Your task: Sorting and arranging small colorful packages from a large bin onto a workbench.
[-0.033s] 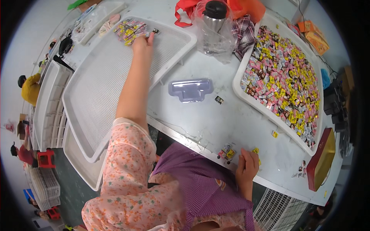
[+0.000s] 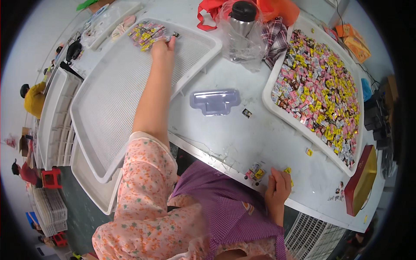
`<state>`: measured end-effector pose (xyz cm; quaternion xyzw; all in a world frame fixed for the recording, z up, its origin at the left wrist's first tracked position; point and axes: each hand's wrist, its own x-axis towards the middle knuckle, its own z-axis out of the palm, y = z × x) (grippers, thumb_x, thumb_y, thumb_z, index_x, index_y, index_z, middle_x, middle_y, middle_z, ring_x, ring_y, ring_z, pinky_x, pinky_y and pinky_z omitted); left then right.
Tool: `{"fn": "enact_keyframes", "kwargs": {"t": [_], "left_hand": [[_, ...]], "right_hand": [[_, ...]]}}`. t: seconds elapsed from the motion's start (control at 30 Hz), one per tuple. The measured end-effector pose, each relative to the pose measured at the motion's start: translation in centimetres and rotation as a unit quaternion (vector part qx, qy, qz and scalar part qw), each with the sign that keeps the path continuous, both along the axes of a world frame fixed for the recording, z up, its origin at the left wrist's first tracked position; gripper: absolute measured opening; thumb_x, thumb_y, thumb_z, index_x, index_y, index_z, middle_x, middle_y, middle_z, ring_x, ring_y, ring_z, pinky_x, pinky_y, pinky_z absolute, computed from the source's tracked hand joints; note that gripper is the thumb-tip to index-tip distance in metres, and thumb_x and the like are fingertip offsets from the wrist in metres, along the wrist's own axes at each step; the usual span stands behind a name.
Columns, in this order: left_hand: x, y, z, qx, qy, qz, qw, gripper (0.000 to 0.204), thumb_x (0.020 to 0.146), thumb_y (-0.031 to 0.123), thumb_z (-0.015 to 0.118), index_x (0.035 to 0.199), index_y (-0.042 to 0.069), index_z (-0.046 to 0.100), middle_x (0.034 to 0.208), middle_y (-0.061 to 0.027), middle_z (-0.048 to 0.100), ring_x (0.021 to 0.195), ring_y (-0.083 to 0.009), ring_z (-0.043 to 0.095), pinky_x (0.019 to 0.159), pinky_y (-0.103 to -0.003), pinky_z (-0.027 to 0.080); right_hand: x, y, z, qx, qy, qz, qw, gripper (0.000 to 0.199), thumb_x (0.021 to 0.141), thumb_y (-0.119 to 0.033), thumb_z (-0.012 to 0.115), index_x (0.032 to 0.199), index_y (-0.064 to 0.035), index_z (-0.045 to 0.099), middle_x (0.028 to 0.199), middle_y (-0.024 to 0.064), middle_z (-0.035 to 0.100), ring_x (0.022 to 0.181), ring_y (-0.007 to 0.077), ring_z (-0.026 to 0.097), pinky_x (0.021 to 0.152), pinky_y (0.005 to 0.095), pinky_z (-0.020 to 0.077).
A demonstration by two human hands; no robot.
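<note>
My left hand [image 2: 162, 48] reaches far out over the white perforated tray [image 2: 112, 99]. Its curled fingers touch the edge of a tidy patch of small wrapped sweets [image 2: 146, 32] in the tray's far corner; its back hides what lies under it. My right hand [image 2: 278, 188] rests at the table's near edge with its fingers closed over yellow wrapped sweets. A little pile of sweets [image 2: 255, 172] lies just to its left.
A big white tray [image 2: 277, 112] heaped with mixed sweets stands at the right. A clear plastic holder [image 2: 214, 101] and a loose dark sweet [image 2: 247, 113] lie mid-table. A flask in a plastic bag [image 2: 242, 17] is at the back, a red box [image 2: 362, 182] at the near right.
</note>
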<state>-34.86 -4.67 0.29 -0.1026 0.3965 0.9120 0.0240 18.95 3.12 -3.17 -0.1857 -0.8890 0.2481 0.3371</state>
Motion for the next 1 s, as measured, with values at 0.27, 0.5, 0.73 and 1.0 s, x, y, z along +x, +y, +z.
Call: {"fn": "enact_keyframes", "kwargs": {"t": [0.27, 0.5, 0.73, 1.0], "left_hand": [[1.9, 1.9, 1.3, -0.041, -0.071, -0.049, 0.995, 0.015, 0.094, 0.0, 0.043, 0.106, -0.009, 0.044, 0.102, -0.0223, 0.051, 0.083, -0.0352, 0.061, 0.07, -0.046, 0.063], [0.0, 0.3, 1.5, -0.223, -0.032, -0.286, 0.932, 0.027, 0.093, 0.014, 0.052, 0.11, -0.007, 0.053, 0.112, -0.0204, 0.057, 0.083, -0.0298, 0.065, 0.06, -0.042, 0.06], [-2.5, -3.5, -0.5, -0.812, 0.41, -0.011, 0.415, 0.049, 0.094, 0.046, 0.049, 0.129, 0.013, 0.054, 0.132, -0.0064, 0.055, 0.12, -0.0289, 0.051, 0.098, -0.054, 0.036], [-2.2, -3.7, -2.6, -0.797, 0.472, -0.01, 0.376, 0.058, 0.093, 0.057, 0.041, 0.134, 0.017, 0.05, 0.137, -0.0042, 0.05, 0.131, -0.0307, 0.04, 0.108, -0.051, 0.025]], "right_hand": [[-0.1, 0.1, 0.2, -0.017, -0.02, 0.004, 1.0, 0.021, 0.082, 0.004, 0.06, 0.102, 0.0005, 0.064, 0.089, 0.0147, 0.061, 0.078, 0.028, 0.059, 0.07, 0.0347, 0.0474], [-0.1, 0.1, 0.3, -0.031, -0.022, -0.001, 0.999, 0.021, 0.082, 0.004, 0.06, 0.102, 0.0001, 0.065, 0.089, 0.0145, 0.062, 0.078, 0.0283, 0.059, 0.069, 0.0342, 0.0472], [-0.4, 0.1, 0.3, -0.029, -0.04, -0.006, 0.999, 0.027, 0.075, 0.005, 0.066, 0.101, -0.003, 0.065, 0.085, 0.0122, 0.06, 0.074, 0.0288, 0.057, 0.066, 0.0372, 0.0461], [-0.2, 0.1, 0.3, -0.023, -0.078, -0.013, 0.997, 0.019, 0.081, 0.004, 0.06, 0.099, -0.0005, 0.064, 0.086, 0.014, 0.061, 0.076, 0.0287, 0.058, 0.068, 0.036, 0.0466]]}}
